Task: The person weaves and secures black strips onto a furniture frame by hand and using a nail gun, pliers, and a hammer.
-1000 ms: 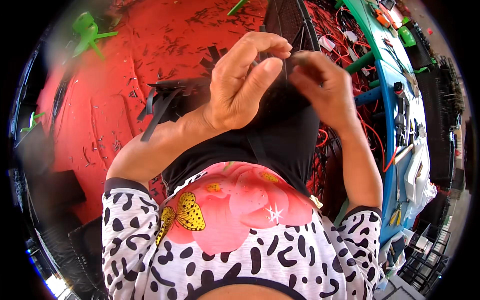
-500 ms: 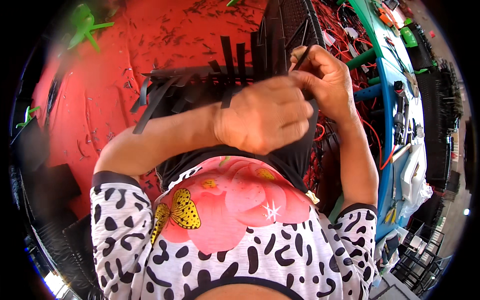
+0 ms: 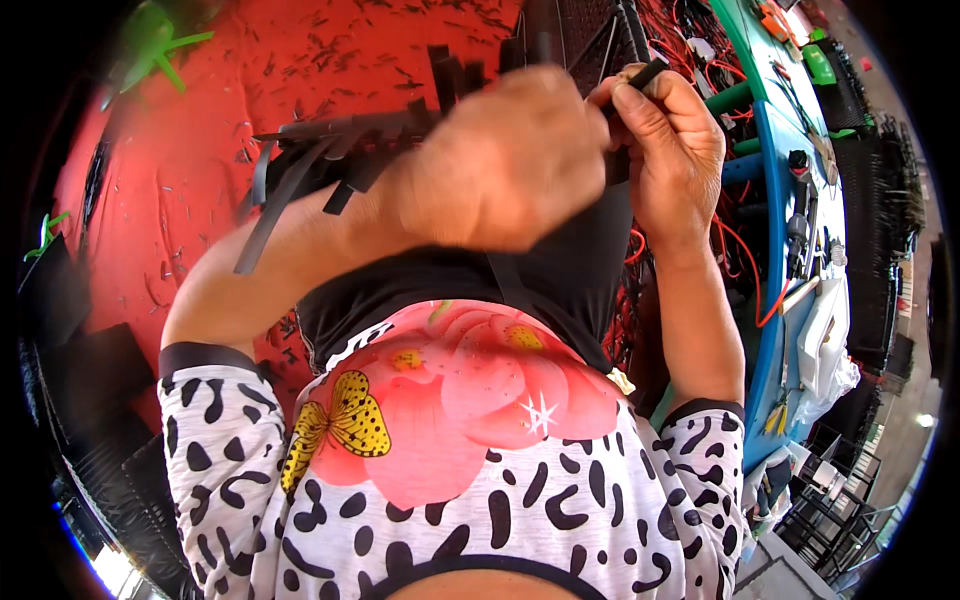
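My right hand (image 3: 675, 150) is closed, pinching a narrow black flat strip (image 3: 650, 73) between thumb and fingers; the strip's end sticks out past them. Close on its left is my left hand (image 3: 500, 165), curled and blurred by motion, its fingertips meeting the right hand's fingers. What the left fingers hold is hidden. Beyond both hands stands a black woven panel (image 3: 590, 40) with a dark edge. Several loose black strip ends (image 3: 285, 205) stick out from a black bar (image 3: 330, 128) above my left forearm.
Short black offcuts litter the red sheet (image 3: 205, 120) on the far left. A green plastic piece (image 3: 150, 45) lies there. To the right, a blue-edged table (image 3: 765, 240) carries tools and a white bag (image 3: 825, 340). Red cords (image 3: 750, 270) hang beside it.
My left hand has moved up and slightly left. The right hand has turned and shifted slightly right, and the strip in it now points up to the right.
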A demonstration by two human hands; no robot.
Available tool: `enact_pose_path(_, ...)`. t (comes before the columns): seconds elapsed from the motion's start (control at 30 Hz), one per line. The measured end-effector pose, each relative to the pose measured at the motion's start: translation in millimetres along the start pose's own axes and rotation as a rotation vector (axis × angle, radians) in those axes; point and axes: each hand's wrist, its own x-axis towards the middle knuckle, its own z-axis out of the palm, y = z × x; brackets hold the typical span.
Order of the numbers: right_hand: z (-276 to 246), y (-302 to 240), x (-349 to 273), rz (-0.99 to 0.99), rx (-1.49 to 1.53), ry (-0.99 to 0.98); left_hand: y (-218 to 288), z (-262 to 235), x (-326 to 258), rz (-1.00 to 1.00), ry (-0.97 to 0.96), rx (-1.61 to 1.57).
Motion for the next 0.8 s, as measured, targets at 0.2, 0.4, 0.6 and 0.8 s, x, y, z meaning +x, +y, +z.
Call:
enact_pose_path(0.2, 7, 6, -13, -0.029, 0.207, 0.144, -11, 2, 4, -0.313, -0.066, 0.173)
enact_pose_path(0.4, 10, -4, -22, 0.073, 0.275, 0.044, -9, -5, 0, -0.583, -0.493, 0.09)
enact_pose_path(0.6, 8, -20, -16, 0.136, 0.199, -0.118, -14, -8, -1, -0.674, -0.508, -0.11)
enact_pose_path(0.8, 4, -37, -6, 0.149, 0.108, -0.164, -11, -5, -5, -0.718, -0.519, -0.039)
